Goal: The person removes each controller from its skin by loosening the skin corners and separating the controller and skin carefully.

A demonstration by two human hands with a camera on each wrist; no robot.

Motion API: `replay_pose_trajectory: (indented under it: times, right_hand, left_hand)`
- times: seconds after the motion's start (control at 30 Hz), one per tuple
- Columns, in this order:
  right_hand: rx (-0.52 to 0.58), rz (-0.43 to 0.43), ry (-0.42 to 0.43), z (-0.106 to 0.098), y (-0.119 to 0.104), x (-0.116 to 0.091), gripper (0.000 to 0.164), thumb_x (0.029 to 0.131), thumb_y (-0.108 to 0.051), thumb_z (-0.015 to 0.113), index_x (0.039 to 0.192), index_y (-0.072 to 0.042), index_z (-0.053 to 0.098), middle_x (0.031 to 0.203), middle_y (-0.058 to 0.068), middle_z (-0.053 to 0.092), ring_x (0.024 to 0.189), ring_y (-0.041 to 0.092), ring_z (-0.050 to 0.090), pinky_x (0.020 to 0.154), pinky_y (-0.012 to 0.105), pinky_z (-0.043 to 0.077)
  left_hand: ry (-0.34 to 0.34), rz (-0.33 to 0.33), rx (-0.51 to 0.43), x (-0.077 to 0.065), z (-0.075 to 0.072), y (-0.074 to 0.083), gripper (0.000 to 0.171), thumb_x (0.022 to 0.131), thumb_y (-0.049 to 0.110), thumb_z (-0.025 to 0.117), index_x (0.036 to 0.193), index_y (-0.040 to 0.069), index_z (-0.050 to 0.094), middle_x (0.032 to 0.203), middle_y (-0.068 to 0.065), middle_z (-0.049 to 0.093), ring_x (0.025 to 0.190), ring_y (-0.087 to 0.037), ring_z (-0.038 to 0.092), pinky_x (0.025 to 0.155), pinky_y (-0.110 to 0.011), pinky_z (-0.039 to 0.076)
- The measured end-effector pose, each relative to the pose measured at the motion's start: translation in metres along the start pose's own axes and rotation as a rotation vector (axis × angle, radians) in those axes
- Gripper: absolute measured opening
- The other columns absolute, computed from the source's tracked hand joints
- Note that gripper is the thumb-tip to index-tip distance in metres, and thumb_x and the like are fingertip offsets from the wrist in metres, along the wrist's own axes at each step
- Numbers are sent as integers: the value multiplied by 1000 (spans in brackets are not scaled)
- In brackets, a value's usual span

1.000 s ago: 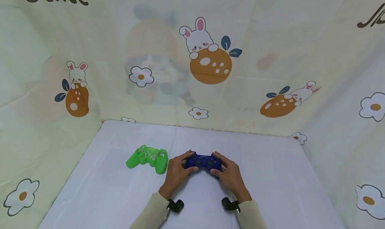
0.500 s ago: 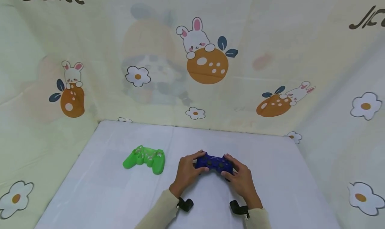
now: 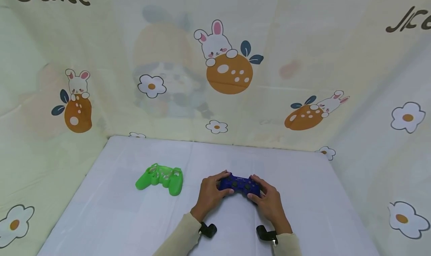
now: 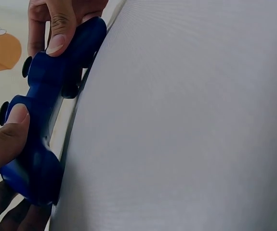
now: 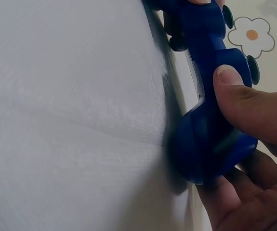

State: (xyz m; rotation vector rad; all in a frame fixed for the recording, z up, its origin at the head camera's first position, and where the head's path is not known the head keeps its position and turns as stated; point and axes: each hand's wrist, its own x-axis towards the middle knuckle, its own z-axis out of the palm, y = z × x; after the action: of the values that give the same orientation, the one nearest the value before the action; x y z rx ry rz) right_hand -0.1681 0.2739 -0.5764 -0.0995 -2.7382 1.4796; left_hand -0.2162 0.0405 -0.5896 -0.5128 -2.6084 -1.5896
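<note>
A dark blue game controller (image 3: 240,184) is held between both hands, close over the white table. My left hand (image 3: 210,193) grips its left end, thumb on the near side and fingers toward the far edge. On the opposite end, my right hand (image 3: 270,201) grips it the same way. In the left wrist view the controller (image 4: 44,103) appears edge-on, its two thumbsticks facing the backdrop. The right wrist view shows the right thumb pressed against the controller (image 5: 210,115), with other fingers curled beneath the grip. To the left lies a green controller cover (image 3: 161,177) with cut-out holes.
The white tabletop (image 3: 134,222) spreads around the hands. Behind and at both sides hangs a pale cloth backdrop (image 3: 276,35) printed with rabbits, oranges and flowers. Black wrist cameras (image 3: 208,230) are strapped at both cuffs.
Both hands have shifted right with the blue controller, away from the green cover, mostly in the first half second. The camera view has drifted slightly, and the cover still lies on the table.
</note>
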Motion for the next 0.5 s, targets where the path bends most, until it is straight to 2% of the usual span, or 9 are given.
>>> replay_pose_trajectory:
  times: [0.13,0.23,0.37,0.43,0.5]
  right_hand:
    - [1,-9,1,0,1,0,69,92,-7,82,155,-18,56,167,12,46,153,36,43,115,48,44]
    - [-27,-17,5,1,1,0,70,92,-11,83,156,-18,54,169,12,42,155,35,41,117,46,44]
    - [-54,-49,22,0,-2,-2,76,94,-24,83,161,-20,47,173,11,34,159,35,35,121,47,40]
    - [-87,-64,35,0,-5,-3,78,95,-32,83,162,-23,44,174,10,32,160,37,33,124,52,37]
    - [-133,-83,53,-1,-10,-3,79,95,-37,82,163,-26,43,174,9,32,160,40,31,124,62,33]
  left_hand:
    - [-8,12,-8,0,0,-1,60,83,25,91,140,18,71,149,-3,65,139,-24,62,111,-43,53]
    - [-6,41,25,-3,0,-2,66,84,27,91,145,18,67,152,-6,62,139,-26,62,110,-44,53]
    - [16,75,150,-7,-3,0,75,87,39,88,154,22,58,157,-6,58,130,-26,66,104,-46,55]
    - [26,97,217,-10,-6,2,78,88,44,86,156,22,54,158,-7,57,127,-26,66,101,-47,56]
    - [30,123,270,-12,-11,5,79,90,47,84,158,21,52,159,-8,56,131,-26,63,102,-47,56]
